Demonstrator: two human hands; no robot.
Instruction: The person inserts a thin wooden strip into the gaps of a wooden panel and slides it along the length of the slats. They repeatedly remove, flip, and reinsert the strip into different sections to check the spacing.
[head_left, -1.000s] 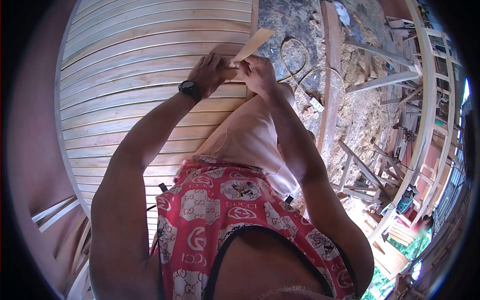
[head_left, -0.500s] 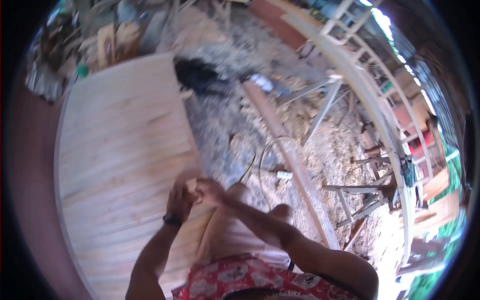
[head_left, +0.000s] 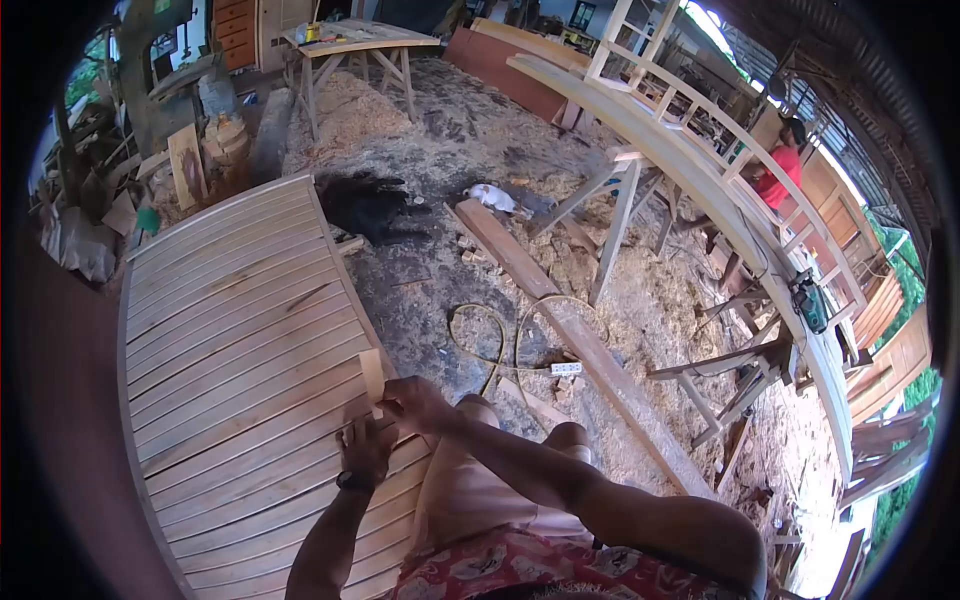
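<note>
A slatted wooden panel [head_left: 235,330] lies in front of me on the left. Over its right edge, a thin tan strip [head_left: 372,374] stands up between my hands; I cannot make out its material. My right hand [head_left: 418,405] pinches the lower part of the strip from the right. Just below is my left hand [head_left: 367,448], a dark watch on its wrist, with curled fingers closed at the strip's lower end. Part of its grip is hidden.
A long board [head_left: 590,355] lies right of my knees, near a yellow cord [head_left: 500,365] and white power strip [head_left: 566,369]. A black dog-like shape [head_left: 370,207] rests beyond the panel. Trestles [head_left: 618,230] carry a curved beam [head_left: 700,170]; a person in red [head_left: 785,175] stands behind it.
The view has tilted up, bringing the far table and the person into sight. My hands have drawn slightly apart, and more of the tan strip now shows above them.
</note>
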